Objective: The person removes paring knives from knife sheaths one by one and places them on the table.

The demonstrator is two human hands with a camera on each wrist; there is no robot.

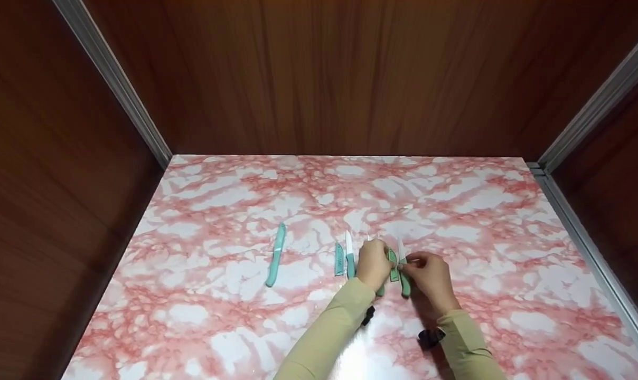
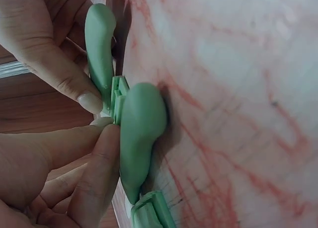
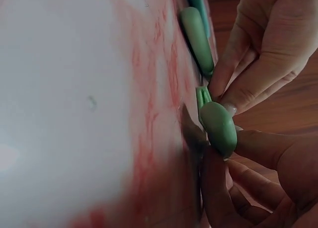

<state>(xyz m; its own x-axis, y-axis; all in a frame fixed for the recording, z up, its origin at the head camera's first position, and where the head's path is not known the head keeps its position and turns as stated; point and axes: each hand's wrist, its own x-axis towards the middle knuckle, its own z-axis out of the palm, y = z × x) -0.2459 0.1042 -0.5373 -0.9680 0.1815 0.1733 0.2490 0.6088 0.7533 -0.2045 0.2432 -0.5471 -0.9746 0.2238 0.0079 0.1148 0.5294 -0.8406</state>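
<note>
My right hand (image 1: 431, 274) pinches a green-handled knife (image 1: 405, 286) near where the handle meets the blade, which points toward the back of the table. Just left of that knife lies a green knife sheath (image 1: 393, 265), pinched between the thumb and finger of my left hand (image 1: 373, 264). Close to this sheath in the left wrist view is another green knife handle (image 2: 143, 131), and beyond it a second green sheath (image 2: 154, 210). My left hand hides most of these two from the head camera. In the right wrist view the held handle (image 3: 218, 128) overlaps the sheath (image 3: 201, 96).
Left of my hands lie a teal-handled knife (image 1: 350, 259) with a bare blade and a teal sheath (image 1: 339, 259). Farther left is a teal knife (image 1: 275, 256) with its blade covered. Brown wood-grain panels (image 1: 319, 79) enclose the red-and-white marbled table (image 1: 192, 316).
</note>
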